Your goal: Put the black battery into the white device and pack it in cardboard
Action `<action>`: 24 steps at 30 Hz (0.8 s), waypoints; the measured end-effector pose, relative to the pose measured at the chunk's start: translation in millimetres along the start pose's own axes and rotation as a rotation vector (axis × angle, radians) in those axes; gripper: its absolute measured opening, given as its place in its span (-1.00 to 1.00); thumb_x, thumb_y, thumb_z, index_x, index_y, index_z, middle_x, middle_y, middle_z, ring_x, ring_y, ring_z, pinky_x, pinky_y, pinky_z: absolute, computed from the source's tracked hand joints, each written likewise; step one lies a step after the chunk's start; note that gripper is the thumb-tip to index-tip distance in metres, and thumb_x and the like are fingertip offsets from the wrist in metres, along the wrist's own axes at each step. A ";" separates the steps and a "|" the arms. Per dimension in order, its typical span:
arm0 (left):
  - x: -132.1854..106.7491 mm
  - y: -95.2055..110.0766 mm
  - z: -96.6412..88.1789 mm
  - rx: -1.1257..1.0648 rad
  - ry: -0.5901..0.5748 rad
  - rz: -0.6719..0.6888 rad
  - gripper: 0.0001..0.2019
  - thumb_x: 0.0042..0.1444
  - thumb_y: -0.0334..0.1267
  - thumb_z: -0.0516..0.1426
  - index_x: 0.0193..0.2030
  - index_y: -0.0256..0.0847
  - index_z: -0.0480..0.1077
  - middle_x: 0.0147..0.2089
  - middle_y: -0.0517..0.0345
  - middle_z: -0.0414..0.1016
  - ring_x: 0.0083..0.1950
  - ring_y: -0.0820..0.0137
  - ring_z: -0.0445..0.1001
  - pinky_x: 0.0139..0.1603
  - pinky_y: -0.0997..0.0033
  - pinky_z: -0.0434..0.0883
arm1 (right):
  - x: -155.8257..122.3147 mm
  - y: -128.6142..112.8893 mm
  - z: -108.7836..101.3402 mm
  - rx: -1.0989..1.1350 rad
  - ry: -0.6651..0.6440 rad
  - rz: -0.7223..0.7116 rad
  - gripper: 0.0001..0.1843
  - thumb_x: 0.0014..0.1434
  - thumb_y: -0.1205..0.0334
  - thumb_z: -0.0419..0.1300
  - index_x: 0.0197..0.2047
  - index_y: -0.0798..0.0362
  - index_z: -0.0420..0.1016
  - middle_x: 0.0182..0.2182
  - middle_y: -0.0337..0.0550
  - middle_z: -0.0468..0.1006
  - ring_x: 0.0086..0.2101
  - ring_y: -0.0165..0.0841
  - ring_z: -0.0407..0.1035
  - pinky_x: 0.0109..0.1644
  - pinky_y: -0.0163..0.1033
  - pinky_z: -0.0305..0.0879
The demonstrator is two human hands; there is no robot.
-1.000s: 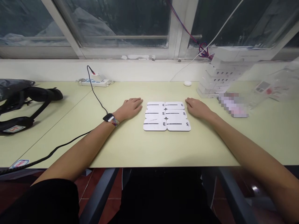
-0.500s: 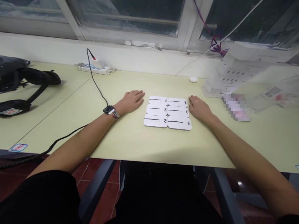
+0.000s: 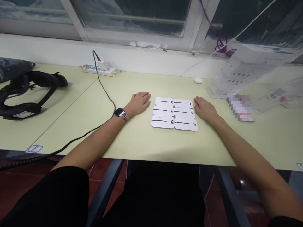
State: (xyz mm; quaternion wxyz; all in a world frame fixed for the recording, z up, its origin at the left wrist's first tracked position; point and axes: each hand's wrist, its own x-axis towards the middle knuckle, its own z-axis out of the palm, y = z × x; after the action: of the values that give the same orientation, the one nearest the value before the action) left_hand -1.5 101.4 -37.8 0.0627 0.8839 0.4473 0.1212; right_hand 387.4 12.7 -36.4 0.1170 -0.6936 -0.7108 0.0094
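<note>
Several white rounded cards (image 3: 164, 122), each with a black line and a W-like mark, lie flat in two columns on the pale yellow-green table (image 3: 142, 143). To their left, my left hand (image 3: 139, 103) rests palm down with its fingers spread, holding nothing; a watch with a woven band is on that wrist. My right hand (image 3: 204, 109) lies on the tabletop just right of the cards, fingers stretched forward and a little bent, with nothing visible in it. Its fingertips are close to the upper right card.
A power strip (image 3: 104, 70) with a plugged-in black cable (image 3: 104, 90) stands by the wall. At left lies a black strapped headset (image 3: 35, 94). Stacked white boxes (image 3: 236, 75), a blurred pinkish packet (image 3: 241, 108) and a small white round object (image 3: 198, 80) are at right.
The view has turned slightly left, so everything appears shifted to the right. Both hands and the cards keep their places on the table.
</note>
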 end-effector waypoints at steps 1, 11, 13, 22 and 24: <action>0.8 -0.2 0.1 0.000 0.000 0.000 -0.37 0.50 0.03 -0.19 0.54 -0.17 0.28 0.60 -0.15 0.26 0.59 -0.06 0.19 0.54 -0.24 0.12 | 0.0 1.0 -0.1 0.002 -0.004 -0.003 -0.38 0.46 0.29 -0.11 0.45 0.22 0.42 0.49 0.21 0.36 0.40 0.11 0.33 0.38 0.26 0.41; 7.9 -5.8 1.6 0.022 0.004 -0.010 -0.36 0.49 0.06 -0.19 0.54 -0.13 0.30 0.61 -0.12 0.25 0.57 -0.11 0.20 0.51 -0.26 0.14 | 4.8 9.0 1.0 0.000 -0.017 -0.030 -0.39 0.50 0.24 -0.12 0.47 0.21 0.40 0.51 0.19 0.33 0.43 0.08 0.30 0.41 0.23 0.37; 8.2 -6.7 1.2 0.030 0.003 -0.008 -0.35 0.48 0.06 -0.19 0.54 -0.13 0.30 0.61 -0.13 0.25 0.58 -0.10 0.19 0.52 -0.26 0.14 | 5.7 9.8 1.7 0.000 -0.021 -0.035 -0.39 0.50 0.24 -0.12 0.48 0.22 0.40 0.52 0.20 0.32 0.43 0.09 0.30 0.42 0.23 0.36; 7.7 -9.5 0.6 0.047 -0.007 0.005 -0.34 0.49 0.06 -0.20 0.55 -0.16 0.28 0.61 -0.17 0.24 0.59 -0.10 0.19 0.53 -0.29 0.14 | 7.3 10.1 3.7 -0.012 -0.041 -0.047 -0.37 0.51 0.26 -0.15 0.50 0.30 0.34 0.54 0.26 0.26 0.50 0.05 0.20 0.52 0.18 0.24; 7.9 -10.2 0.9 0.043 -0.006 0.006 -0.35 0.50 0.06 -0.19 0.55 -0.15 0.29 0.61 -0.16 0.26 0.58 -0.10 0.19 0.53 -0.29 0.14 | 6.9 9.6 3.4 -0.016 -0.050 -0.047 -0.36 0.52 0.26 -0.16 0.52 0.31 0.31 0.54 0.25 0.25 0.51 0.04 0.17 0.54 0.17 0.22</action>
State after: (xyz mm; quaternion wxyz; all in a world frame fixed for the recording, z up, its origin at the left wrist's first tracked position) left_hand -4.6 113.8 -39.7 0.0444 0.8868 0.4469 0.1091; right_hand 396.1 20.4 -40.3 0.0937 -0.6771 -0.7296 0.0181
